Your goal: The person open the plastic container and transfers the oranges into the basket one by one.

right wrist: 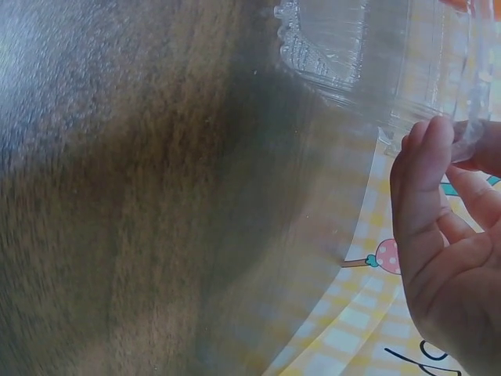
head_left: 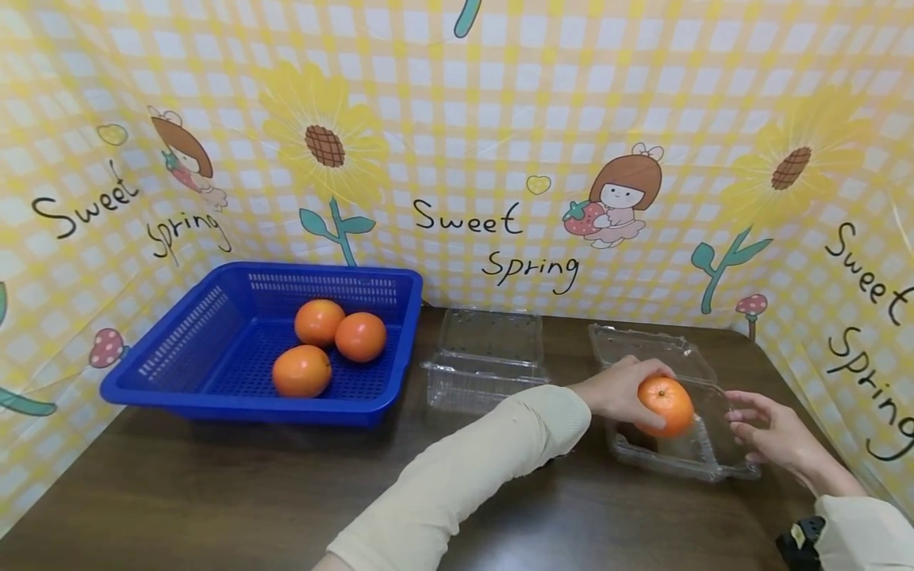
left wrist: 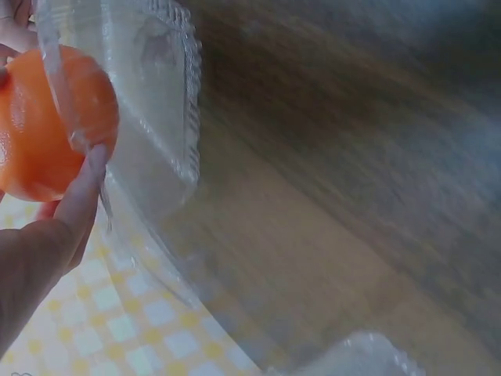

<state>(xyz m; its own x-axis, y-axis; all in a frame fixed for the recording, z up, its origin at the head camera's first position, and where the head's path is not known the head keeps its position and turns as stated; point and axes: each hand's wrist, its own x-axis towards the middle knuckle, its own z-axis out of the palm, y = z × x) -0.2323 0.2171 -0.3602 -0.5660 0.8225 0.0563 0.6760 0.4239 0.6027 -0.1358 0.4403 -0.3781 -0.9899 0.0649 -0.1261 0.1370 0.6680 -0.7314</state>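
Note:
My left hand [head_left: 620, 388] grips an orange [head_left: 667, 406] from its left side, thumb and fingers curled round it. That orange is over the open base of a clear plastic clamshell box [head_left: 664, 466]; in the left wrist view the box's rim crosses in front of part of the orange [left wrist: 35, 129]. At the box's right edge, my right hand [head_left: 774, 432] pinches the rim, and in the right wrist view the fingers [right wrist: 427, 168] lie along the outside of the plastic [right wrist: 329, 55]. The box's lid [head_left: 646, 349] is folded back towards the wall.
A blue basket [head_left: 236, 406] on the left holds three oranges [head_left: 302, 371]. Between it and my left hand stands a second clear box [head_left: 485, 381] with its lid raised, partly behind my left sleeve [head_left: 471, 468]. Checked cloth [head_left: 457, 143] walls the brown table [head_left: 236, 484].

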